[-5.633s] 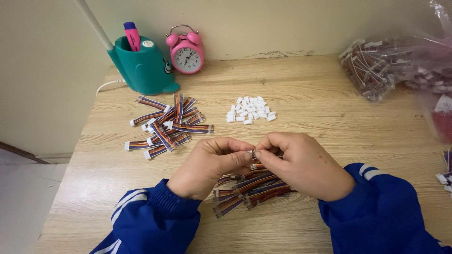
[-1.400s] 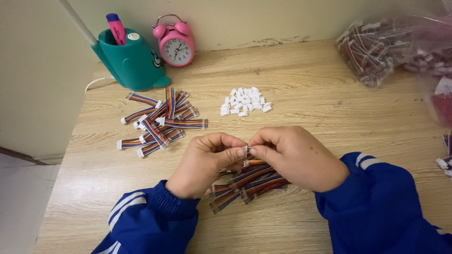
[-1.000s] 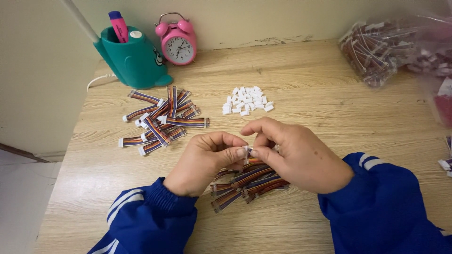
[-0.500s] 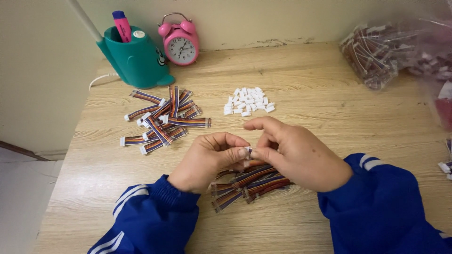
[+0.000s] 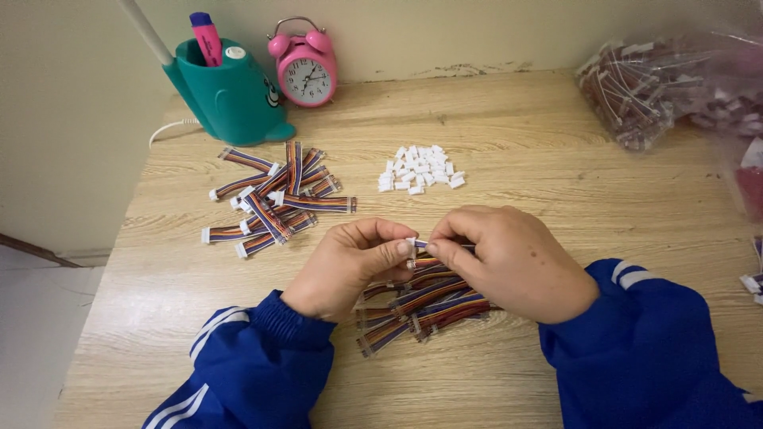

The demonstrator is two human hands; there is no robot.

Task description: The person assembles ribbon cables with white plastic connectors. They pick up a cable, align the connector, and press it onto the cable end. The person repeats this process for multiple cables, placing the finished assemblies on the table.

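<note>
Two hands on one small cable.
The striped cable (image 5: 423,244) has a white plug; left hand (image 5: 346,266) and right hand (image 5: 509,262) pinch it, fingertips meeting, loose cables (image 5: 421,306) at 6 o'clock.

The surface (image 5: 556,183) is pale matt wood with visible grain. The pen holder (image 5: 230,99) and alarm clock (image 5: 306,71) look like glossy plastic; the bag (image 5: 675,87) is clear, crinkled film.
</note>
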